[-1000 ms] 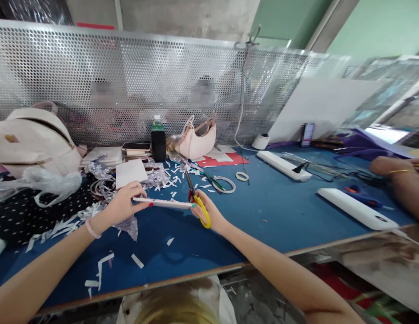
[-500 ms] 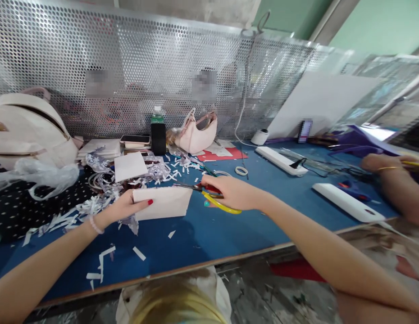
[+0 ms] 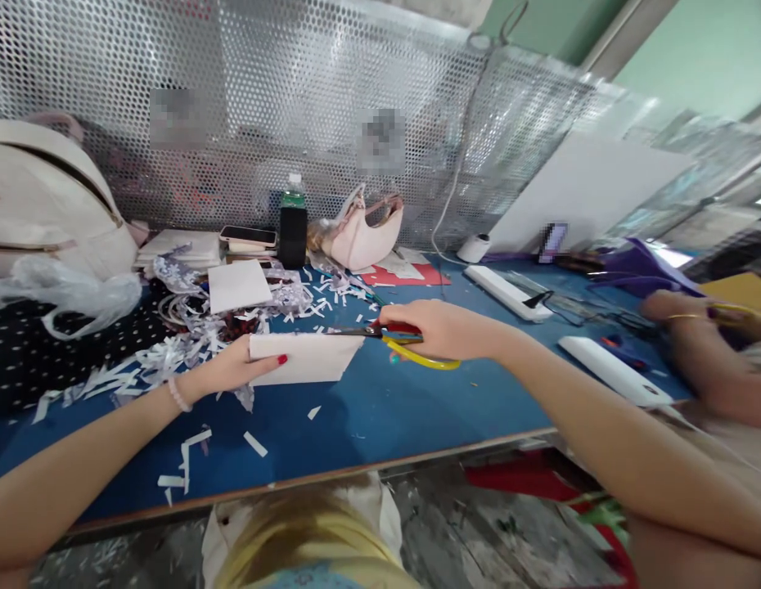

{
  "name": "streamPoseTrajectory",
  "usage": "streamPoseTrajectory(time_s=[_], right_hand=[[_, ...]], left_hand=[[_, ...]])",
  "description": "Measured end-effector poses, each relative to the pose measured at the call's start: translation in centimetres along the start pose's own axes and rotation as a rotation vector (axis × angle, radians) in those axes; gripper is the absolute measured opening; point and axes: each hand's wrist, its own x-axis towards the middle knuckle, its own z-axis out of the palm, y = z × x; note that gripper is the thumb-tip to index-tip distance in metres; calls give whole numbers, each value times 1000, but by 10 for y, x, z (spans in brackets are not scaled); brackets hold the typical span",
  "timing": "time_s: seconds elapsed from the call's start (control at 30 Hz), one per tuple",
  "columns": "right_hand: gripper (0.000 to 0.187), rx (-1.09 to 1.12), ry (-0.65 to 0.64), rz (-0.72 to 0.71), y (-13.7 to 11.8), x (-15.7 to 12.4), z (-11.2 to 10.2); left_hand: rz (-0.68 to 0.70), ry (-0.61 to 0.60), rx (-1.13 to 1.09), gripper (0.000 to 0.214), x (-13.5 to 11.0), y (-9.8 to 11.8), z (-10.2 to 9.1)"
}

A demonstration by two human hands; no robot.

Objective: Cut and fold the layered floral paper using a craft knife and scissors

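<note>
My left hand (image 3: 233, 364) pinches the left end of a white sheet of paper (image 3: 312, 360), thumb in front and fingers hidden behind it. Yellow-handled scissors (image 3: 426, 360) are gripped in my right hand (image 3: 439, 323). Their dark blades lie along the sheet's top edge, right of its middle; whether they are apart is hard to see. Both hands are just above the blue table (image 3: 393, 417). Behind my left hand, a square of white paper (image 3: 239, 286) rests on a heap of patterned scraps (image 3: 282, 303), with paper strips (image 3: 119, 376) scattered to the left.
Along the back stand a white bag (image 3: 42, 196), a phone (image 3: 249, 236), a bottle (image 3: 293, 221) and a small pink handbag (image 3: 368, 237). White power strips (image 3: 506, 292) lie to the right. At the far right, another person's hand (image 3: 681, 315) holds scissors.
The view has shifted slightly. My right hand and the scissors sit a little farther right relative to the table; the left hand keeps its hold on the paper.
</note>
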Motion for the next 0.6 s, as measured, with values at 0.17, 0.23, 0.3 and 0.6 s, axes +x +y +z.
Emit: streamPoseTrajectory(time_s=[0.17, 0.23, 0.3, 0.6], right_hand=[[27, 4, -39, 13, -2, 1, -2], [27, -3, -48, 17, -2, 1, -3], [27, -13, -57, 29, -2, 1, -3], [20, -8, -47, 49, -9, -1, -6]], left_hand=[[6, -6, 7, 51, -1, 0, 0], [10, -11, 8, 53, 0, 0, 0], [15, -17, 9, 54, 0, 1, -1], [34, -10, 20, 51, 0, 2, 0]])
